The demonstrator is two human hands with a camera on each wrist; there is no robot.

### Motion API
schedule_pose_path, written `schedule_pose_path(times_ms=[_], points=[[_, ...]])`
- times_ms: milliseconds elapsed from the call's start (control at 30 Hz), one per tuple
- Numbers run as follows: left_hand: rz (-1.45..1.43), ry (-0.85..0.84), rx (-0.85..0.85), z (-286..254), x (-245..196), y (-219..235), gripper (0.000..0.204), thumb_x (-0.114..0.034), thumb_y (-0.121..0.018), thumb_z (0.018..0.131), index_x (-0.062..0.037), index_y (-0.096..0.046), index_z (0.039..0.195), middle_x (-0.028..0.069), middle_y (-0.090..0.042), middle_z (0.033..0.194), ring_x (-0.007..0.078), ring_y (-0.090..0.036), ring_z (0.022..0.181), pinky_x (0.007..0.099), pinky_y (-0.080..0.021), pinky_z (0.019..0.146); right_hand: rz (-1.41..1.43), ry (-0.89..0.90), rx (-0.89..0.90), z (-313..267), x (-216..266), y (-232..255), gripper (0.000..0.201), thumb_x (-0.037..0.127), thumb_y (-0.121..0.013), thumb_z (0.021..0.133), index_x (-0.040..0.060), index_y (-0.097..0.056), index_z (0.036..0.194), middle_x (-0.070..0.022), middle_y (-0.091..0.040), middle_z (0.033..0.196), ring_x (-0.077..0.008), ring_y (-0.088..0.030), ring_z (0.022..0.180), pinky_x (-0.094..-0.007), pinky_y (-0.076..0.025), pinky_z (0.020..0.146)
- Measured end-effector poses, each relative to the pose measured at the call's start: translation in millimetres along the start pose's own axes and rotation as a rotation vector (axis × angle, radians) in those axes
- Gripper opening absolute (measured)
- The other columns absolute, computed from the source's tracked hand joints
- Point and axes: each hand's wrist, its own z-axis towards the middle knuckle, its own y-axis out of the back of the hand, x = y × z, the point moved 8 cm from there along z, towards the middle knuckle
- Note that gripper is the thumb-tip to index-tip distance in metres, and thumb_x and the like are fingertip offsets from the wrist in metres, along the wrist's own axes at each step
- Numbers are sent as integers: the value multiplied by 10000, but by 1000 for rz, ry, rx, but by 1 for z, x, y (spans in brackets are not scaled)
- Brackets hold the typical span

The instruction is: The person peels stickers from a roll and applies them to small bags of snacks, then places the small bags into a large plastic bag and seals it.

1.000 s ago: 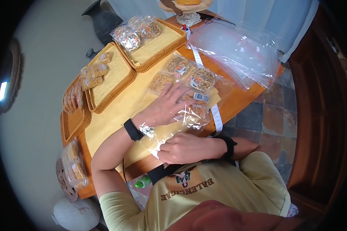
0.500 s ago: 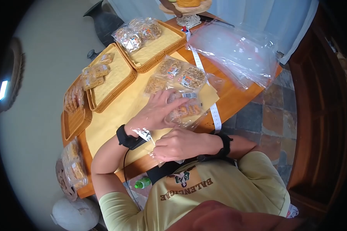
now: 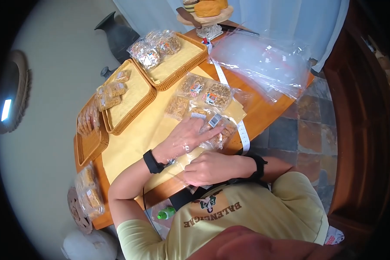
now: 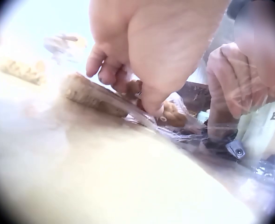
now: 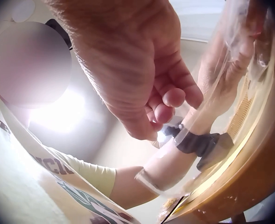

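Note:
In the head view, a large clear plastic bag [image 3: 190,158] lies over the yellow sheet, with several packs of golden-brown crunchy snacks [image 3: 216,94] at its far part. My left hand [image 3: 181,138] rests on the nearer packs, fingers spread and reaching beside a snack pack with a barcode label [image 3: 215,120]. The left wrist view shows its thumb [image 4: 153,100] and fingertips against the packs. Close to my shirt, my right hand [image 3: 210,169] pinches the near edge of the bag. In the right wrist view, that hand's curled fingers [image 5: 167,105] meet the clear film.
Wicker trays [image 3: 136,110] with packed snacks stand at the left and back. A pile of clear bags [image 3: 264,65] lies at the back right. A white measuring tape [image 3: 244,136] runs along the table's right side. Another snack pack [image 3: 89,193] sits at the left edge.
The barcode-labelled pack has turned under my left fingers, and its label now slants. My left hand has shifted slightly to the right. My right hand keeps its pinch on the bag's near edge.

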Motion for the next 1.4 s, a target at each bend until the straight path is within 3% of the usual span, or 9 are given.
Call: schedule_pose_path(times_ms=[167, 233, 367, 567, 600, 800, 1067, 1167, 1400], points=[[76, 83, -27, -7, 11, 0, 664, 11, -547, 649, -192, -437, 1273, 82, -421, 728, 250, -422, 645, 338, -328, 568, -32, -4, 13, -5, 3, 2, 130, 126, -585, 741, 45, -500, 684, -47, -445, 626, -174, -510, 554, -283, -431, 483], [-64, 234, -43, -8, 20, -5, 673, -7, -561, 645, -188, -427, 1279, 75, -424, 742, 232, -426, 688, 334, -324, 633, -24, 2, 12, -6, 2, 2, 135, 126, -584, 743, 44, -496, 681, -47, -437, 627, -174, -505, 551, -282, -430, 482], [-66, 159, -186, -1, 9, -2, 708, 2, -583, 616, -181, -427, 1282, 62, -439, 774, 231, -416, 719, 334, -312, 656, 71, -31, 5, -6, 0, 2, 129, 118, -561, 745, 30, -489, 685, -68, -464, 608, -212, -526, 553, -316, -424, 485], [-91, 163, -56, 5, 2, -20, 674, -61, -577, 690, -180, -361, 1318, 49, -491, 1161, 248, -442, 951, 353, -321, 752, 117, -3, 16, -9, 3, 4, 155, 114, -539, 739, 19, -460, 646, -94, -485, 585, -244, -538, 547, -341, -418, 490], [-75, 197, 30, 3, 0, -26, 638, -99, -560, 732, -191, -341, 1324, 58, -445, 1244, 275, -417, 1056, 422, -313, 850, 118, 6, 2, -9, 4, 5, 152, 116, -538, 738, 19, -460, 650, -95, -487, 588, -243, -538, 548, -341, -418, 491], [33, 121, 13, 23, -5, -21, 536, -137, -500, 781, -206, -372, 1297, 61, -415, 1277, 301, -335, 1199, 566, -207, 958, 93, -5, 60, -14, 3, 0, 156, 121, -549, 729, 16, -459, 658, -92, -488, 591, -241, -541, 547, -336, -426, 498], [123, 171, 8, 43, 12, -39, 570, -65, -465, 767, -235, -358, 1302, 55, -394, 1308, 282, -303, 1242, 560, -205, 950, 76, -34, 34, -12, 0, 2, 166, 122, -571, 717, 13, -457, 665, -97, -494, 598, -248, -542, 535, -336, -434, 497], [-93, 145, 11, 46, 14, -42, 551, -96, -455, 795, -251, -339, 1312, 40, -381, 1320, 272, -293, 1252, 559, -190, 957, 122, -26, 1, -14, -1, 5, 155, 114, -567, 718, 16, -459, 666, -96, -494, 600, -248, -542, 539, -336, -435, 496], [158, 10, 42, 60, -9, -26, 483, -243, -505, 800, -290, -395, 1268, 19, -401, 1296, 258, -315, 1235, 553, -129, 1007, 79, -50, 93, -12, -3, 5, 136, 100, -557, 718, 24, -464, 654, -90, -489, 595, -239, -535, 535, -322, -431, 488]])
